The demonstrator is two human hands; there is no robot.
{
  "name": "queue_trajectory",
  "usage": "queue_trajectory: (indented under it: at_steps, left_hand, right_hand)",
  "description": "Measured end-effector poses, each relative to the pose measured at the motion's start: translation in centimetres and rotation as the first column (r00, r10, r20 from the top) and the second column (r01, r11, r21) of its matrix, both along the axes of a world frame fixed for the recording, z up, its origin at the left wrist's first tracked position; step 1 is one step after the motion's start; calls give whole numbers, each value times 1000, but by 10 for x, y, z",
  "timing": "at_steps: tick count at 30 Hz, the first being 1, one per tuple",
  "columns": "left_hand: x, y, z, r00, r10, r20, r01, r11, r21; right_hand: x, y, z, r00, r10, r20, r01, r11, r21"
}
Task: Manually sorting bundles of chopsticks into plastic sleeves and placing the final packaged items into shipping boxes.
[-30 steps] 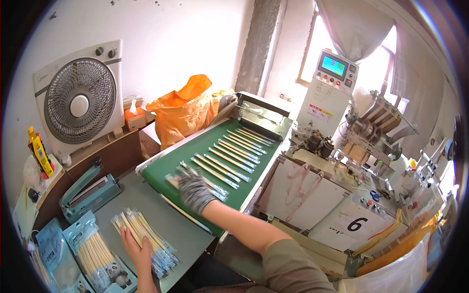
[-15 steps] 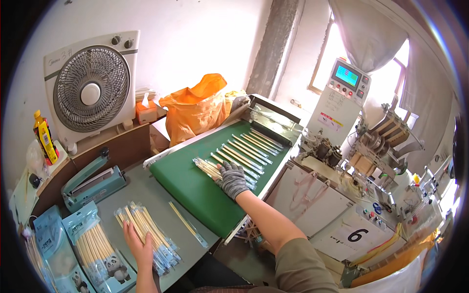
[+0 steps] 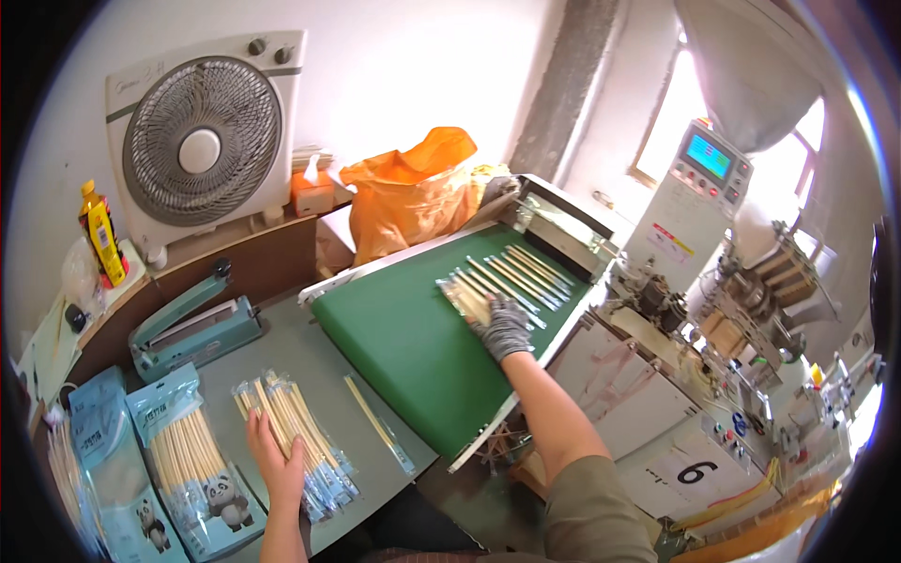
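Wearing a grey striped fingerless glove, my right hand [image 3: 507, 328] is closed over a bunch of wrapped chopsticks [image 3: 460, 296] on the green conveyor belt [image 3: 399, 338]. Just beyond it, more wrapped chopsticks [image 3: 530, 272] lie in a slanting row on the belt. My bare left hand [image 3: 280, 469] rests with its fingers apart against the left side of a pile of wrapped chopsticks [image 3: 314, 432] on the grey table. One separate wrapped pair [image 3: 377, 420] lies between that pile and the belt.
Blue panda-printed bags [image 3: 192, 460], one filled with chopsticks, lie at the left. Behind them stand a teal bag sealer [image 3: 197, 338], a box fan [image 3: 202, 141] and a yellow bottle [image 3: 101, 235]. An orange sack [image 3: 408, 206] sits behind the belt; a machine with a screen [image 3: 699, 178] stands right.
My right hand has moved farther up the belt, sweeping more wrapped chopsticks together into its bunch. My left hand stays at the pile. The whole view has shifted a little.
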State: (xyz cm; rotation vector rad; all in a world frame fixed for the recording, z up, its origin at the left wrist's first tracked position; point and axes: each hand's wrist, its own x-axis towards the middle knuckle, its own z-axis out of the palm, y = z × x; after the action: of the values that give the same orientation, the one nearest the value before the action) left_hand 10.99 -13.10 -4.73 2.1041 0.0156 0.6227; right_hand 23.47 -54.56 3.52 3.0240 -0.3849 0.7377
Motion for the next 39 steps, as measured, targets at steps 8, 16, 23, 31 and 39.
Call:
queue_trajectory:
  at_steps: [8, 16, 23, 31, 39]
  left_hand:
    - [-5, 1, 12, 997, -19, -73, 20, 1000, 8]
    - [-15, 3, 18, 992, -67, -105, 69, 997, 21]
    - [-6, 1, 12, 998, -47, -51, 50, 997, 52]
    - [-1, -2, 8, 999, 28, -46, -25, 998, 64]
    - [-5, -2, -1, 993, 112, 33, -110, 991, -70]
  right_hand:
    - [31, -94, 11, 995, -89, 48, 92, 994, -61]
    - [56, -164, 19, 939, -230, -255, 286, 934, 213]
    - [53, -121, 15, 960, 157, -232, -96, 962, 255]
    - [-89, 172, 51, 655, 714, -247, -263, 523, 811]
    - [-82, 238, -61, 907, 298, -296, -106, 844, 526]
